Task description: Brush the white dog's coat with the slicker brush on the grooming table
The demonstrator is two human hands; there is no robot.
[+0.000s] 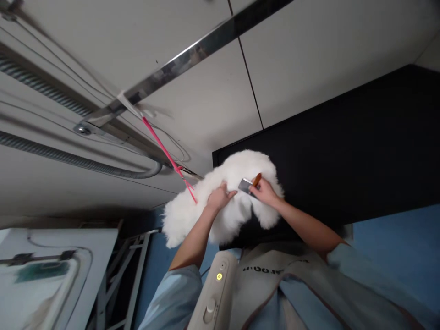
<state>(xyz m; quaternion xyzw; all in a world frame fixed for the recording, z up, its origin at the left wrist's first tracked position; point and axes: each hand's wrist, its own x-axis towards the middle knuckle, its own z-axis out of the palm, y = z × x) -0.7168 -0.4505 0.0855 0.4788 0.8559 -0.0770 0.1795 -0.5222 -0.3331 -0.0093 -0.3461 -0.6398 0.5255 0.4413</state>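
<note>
A fluffy white dog [247, 167] stands on a black table [343, 146], its head end towards the left. My left hand [220, 198] lies on its side, thumb stretched out and the other fingers partly sunk in the fur. In my right hand [266, 191] is a slicker brush [245, 185] with a flat grey head and an orange-brown handle. The brush head is at the fur, just right of my left thumb. Around the dog's neck area runs a pink grooming loop [160, 143], tied up to a metal bar [192, 52]. The dog's face is hidden from this angle.
A ribbed metal hose [103, 169] runs along the white wall on the left. Close below me is a pale grey device [215, 288] with a yellow light. At lower left stand a white appliance [92, 256] and a metal folding frame [137, 275] over blue floor.
</note>
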